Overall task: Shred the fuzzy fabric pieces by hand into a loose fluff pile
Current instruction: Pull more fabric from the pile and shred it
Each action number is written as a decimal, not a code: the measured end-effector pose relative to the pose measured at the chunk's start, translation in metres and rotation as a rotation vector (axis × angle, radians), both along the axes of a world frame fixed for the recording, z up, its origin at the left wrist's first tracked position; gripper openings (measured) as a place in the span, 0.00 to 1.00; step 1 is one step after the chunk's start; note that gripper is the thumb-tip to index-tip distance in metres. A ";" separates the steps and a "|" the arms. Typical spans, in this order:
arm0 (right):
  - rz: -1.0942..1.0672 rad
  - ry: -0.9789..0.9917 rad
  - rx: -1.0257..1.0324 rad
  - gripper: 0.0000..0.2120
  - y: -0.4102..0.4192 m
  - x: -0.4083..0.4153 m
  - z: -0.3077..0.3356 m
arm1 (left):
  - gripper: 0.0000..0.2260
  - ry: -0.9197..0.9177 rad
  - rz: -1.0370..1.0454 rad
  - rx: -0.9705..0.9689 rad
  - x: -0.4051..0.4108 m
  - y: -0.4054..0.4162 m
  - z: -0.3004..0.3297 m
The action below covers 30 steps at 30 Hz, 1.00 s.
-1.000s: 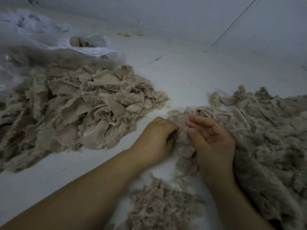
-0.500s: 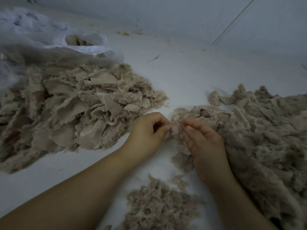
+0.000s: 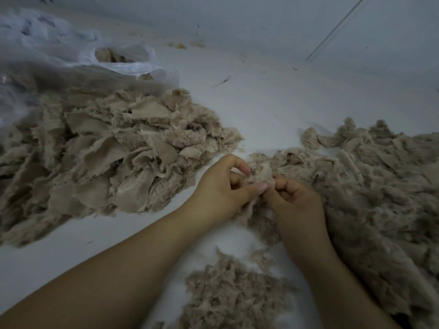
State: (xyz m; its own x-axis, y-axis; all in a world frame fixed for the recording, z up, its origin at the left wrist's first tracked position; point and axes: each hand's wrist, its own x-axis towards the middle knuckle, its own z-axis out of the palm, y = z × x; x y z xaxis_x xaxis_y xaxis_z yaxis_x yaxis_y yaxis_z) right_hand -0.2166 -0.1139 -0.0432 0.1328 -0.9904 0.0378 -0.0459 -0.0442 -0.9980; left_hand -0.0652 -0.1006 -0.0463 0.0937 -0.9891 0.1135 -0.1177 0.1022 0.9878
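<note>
Both hands pinch one small tuft of fuzzy fabric (image 3: 262, 173) between them: the left hand (image 3: 221, 191) nips it with thumb and forefinger, the right hand (image 3: 297, 203) curls its fingertips on it. A heap of fabric pieces (image 3: 114, 157) lies to the left, a shaggier mass (image 3: 370, 193) touches the right wrist, and a loose fluff pile (image 3: 232, 295) sits between the forearms. A plastic bag (image 3: 123, 60) lies behind on the white surface (image 3: 261, 96).

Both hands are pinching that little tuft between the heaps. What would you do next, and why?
Probably pull the hands apart: left hand and right hand pinch one fuzzy piece between their fingertips, not yet torn. The shreds could then drop onto the small fluff pile below.
</note>
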 end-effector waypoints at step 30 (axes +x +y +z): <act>-0.011 -0.006 -0.006 0.15 -0.002 0.003 0.007 | 0.13 0.274 -0.059 -0.059 -0.005 0.007 0.004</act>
